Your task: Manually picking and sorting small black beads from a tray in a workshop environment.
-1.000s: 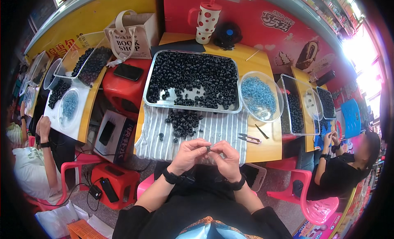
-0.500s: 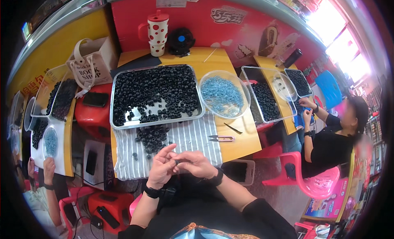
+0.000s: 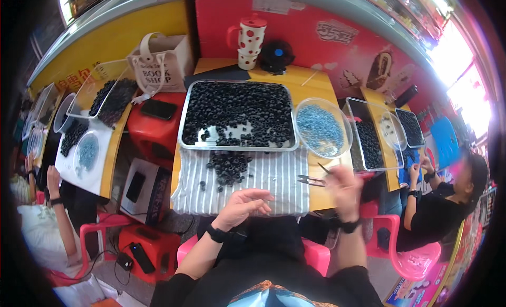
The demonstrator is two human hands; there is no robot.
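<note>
My left hand (image 3: 243, 207) is above the front edge of the grey striped cloth (image 3: 284, 183), its thumb against curled fingers. Whatever it may hold is hidden. Smeared by motion, my right hand (image 3: 345, 193) is over the table's right front edge. Its fingers are at the near end of a thin dark tool (image 3: 323, 168); whether they grip it is unclear. Just left of that hand lie thread snips (image 3: 312, 180). A loose pile of small black rings (image 3: 229, 167) rests on the cloth, before a clear tray (image 3: 184, 141) full of such rings.
A round tub (image 3: 322, 128) of pale blue slivers stands right of the tray. Behind are a spotted tumbler (image 3: 252, 40), a black fan (image 3: 276, 56) and a canvas bag (image 3: 161, 64). People work at tables on both sides; a red stool (image 3: 153, 125) stands left.
My hands have parted; the right has swung right to the thin dark tool, while the left stays near the cloth's edge. The whole view has turned left, shifting things rightward.
</note>
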